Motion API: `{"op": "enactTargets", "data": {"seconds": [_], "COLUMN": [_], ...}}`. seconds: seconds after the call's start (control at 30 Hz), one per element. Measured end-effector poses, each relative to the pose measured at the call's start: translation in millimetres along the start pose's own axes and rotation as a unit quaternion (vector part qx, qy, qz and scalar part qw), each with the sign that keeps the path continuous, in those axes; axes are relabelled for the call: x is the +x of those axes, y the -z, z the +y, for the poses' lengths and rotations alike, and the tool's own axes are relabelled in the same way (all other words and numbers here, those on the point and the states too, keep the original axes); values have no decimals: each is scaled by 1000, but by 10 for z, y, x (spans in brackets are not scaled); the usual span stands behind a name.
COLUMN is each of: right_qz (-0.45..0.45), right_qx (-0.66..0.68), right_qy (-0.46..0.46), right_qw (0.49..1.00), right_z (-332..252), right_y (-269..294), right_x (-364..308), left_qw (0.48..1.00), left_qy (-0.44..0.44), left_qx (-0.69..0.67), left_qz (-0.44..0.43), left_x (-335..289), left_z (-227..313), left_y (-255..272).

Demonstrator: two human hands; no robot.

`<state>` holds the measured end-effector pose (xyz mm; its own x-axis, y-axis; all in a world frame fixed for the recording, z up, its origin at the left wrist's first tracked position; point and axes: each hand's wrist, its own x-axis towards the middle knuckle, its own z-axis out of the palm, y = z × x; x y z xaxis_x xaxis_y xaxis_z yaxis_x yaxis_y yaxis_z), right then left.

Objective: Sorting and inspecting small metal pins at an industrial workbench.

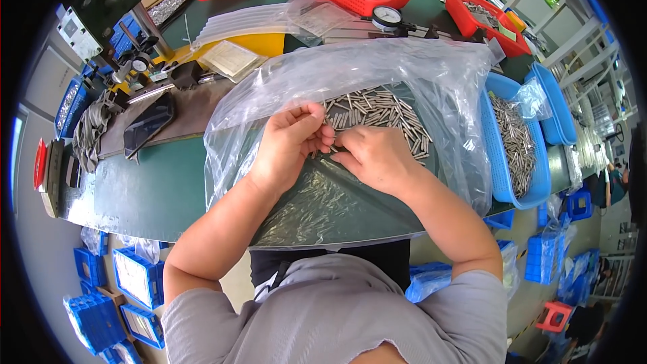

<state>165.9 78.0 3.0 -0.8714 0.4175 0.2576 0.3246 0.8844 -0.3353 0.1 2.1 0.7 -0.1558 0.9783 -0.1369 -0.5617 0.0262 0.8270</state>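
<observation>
I am watching the left hand [290, 141] and right hand [377, 155] curling half-closed beside loose metal pins [375, 103] amid clear plastic [404, 59]; whether they are gripping one, I cannot tell. Near left, the green table [148, 195] is lying bare to its edge; blue crates [94, 317] are standing below, and rightward a blue basket [496, 165] is holding more pins.

Shiny metal pins [383, 109], glossy plastic sheeting [364, 64].

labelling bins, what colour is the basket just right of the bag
Light blue; the basket shows best in the head view.
</observation>
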Motion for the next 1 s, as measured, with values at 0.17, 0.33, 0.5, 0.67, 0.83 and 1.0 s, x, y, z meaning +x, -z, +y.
{"op": "enactTargets", "data": {"seconds": [0.17, 0.33, 0.5, 0.67, 0.83, 1.0], "right_qz": [53, 67, 16, -7, 1, -32], "right_qx": [-28, 205, 368, 337, 360, 495], "right_qy": [37, -112, -144, -146, -143, -146], "right_qw": [997, 970, 918, 930, 922, 856], "right_z": [30, 91, 137, 71, 70, 153], "right_y": [-71, 235, 318, 337, 301, 124], "right_x": [3, 36, 16, 13, 15, 34], "left_qw": [1000, 999, 998, 997, 995, 994], "left_qy": [-4, 15, 19, 20, 22, 41], "left_qx": [11, 7, 33, 66, 81, 45], "left_qz": [1, -36, -49, -44, -59, -86], "left_x": [7, -7, -6, -31, -45, -46], "left_z": [-2, 3, 6, -1, -41, -57], "left_y": [7, 15, -22, -65, -75, -45]}}
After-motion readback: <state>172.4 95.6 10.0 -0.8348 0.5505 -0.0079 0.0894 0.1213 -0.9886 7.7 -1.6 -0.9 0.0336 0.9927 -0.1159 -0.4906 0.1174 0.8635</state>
